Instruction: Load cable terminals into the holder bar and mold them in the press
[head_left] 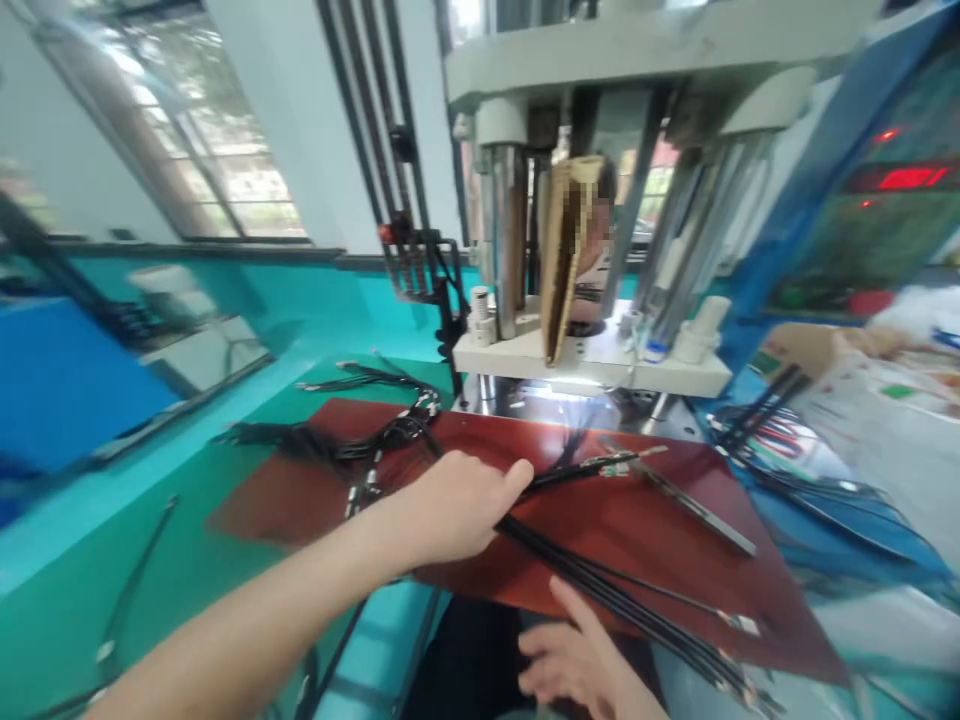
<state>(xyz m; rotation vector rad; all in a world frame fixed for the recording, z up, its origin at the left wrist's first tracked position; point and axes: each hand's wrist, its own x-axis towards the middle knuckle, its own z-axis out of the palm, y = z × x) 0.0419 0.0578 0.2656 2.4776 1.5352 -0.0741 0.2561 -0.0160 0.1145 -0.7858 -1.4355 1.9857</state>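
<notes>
Black cables (600, 580): on the reddish-brown mat (675, 565), one run from my left hand to the near right, another dark run toward the far right.
Left hand (461, 505): grip curled snug round the black cables, thumb on top pointing right; underside contact hidden.
Right hand (574, 650): grip has hold of nothing, fingers spread loose, just nearside of the lower run.
Handling: I judge strands want to lie flat and parallel, held firm, no kinks; one strand splays toward a pale connector (742, 624), so best gathered in with my free hand.
Cable tips: bunched near right, blurred; support them there or they may drag and snag.
Metal bar (705, 515): slanted on the mat, far end by the upper run; touching or not, can't tell. Could catch a strand.
Mat edge: near side, by my right hand; cable tips reach about to it, exact overhang unclear.
Press (645, 375): beyond the mat's far edge; better to hold strands away from it.
Other cables (330, 445): tangled at far left across mat and green desk (247, 580); pulling left risks hooking them.
Room: bare mat between metal bar and lower run.
</notes>
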